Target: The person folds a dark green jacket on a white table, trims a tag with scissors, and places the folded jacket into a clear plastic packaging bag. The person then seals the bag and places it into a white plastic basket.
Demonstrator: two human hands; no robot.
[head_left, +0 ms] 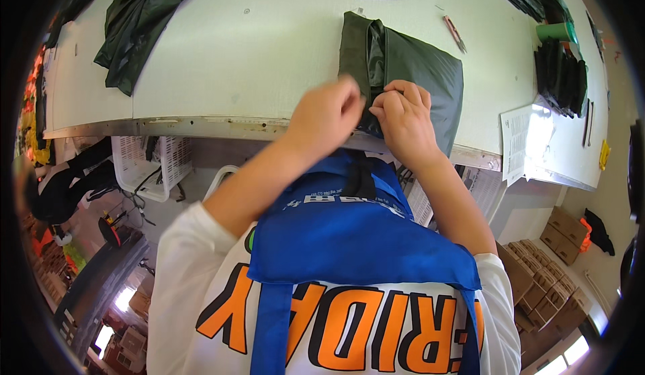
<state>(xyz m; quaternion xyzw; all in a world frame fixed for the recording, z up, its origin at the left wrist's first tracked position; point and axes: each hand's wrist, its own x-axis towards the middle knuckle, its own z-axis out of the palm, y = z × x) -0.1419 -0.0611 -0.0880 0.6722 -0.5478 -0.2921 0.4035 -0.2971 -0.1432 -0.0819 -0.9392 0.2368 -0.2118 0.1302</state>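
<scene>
A dark green, shiny folded fabric piece (423, 73) lies at the table's near edge, with a long slit-like opening or fold running down its left part. My right hand (405, 121) rests on its near part, fingers bent and pinched together at the lower end of that slit. Just to the left, my left hand (327, 111) is closed with curled fingers by the fabric's left edge. It is slightly blurred, and whatever its fingertips hold is hidden.
Red-handled thread snips (455, 34) lie right of the fabric. More dark fabric (144, 29) drapes over the table (222, 66) at far left. A green roll (556, 32), a stack of black pieces (560, 76) and paper sheets (516, 140) are at right. A white basket (153, 163) stands below the edge.
</scene>
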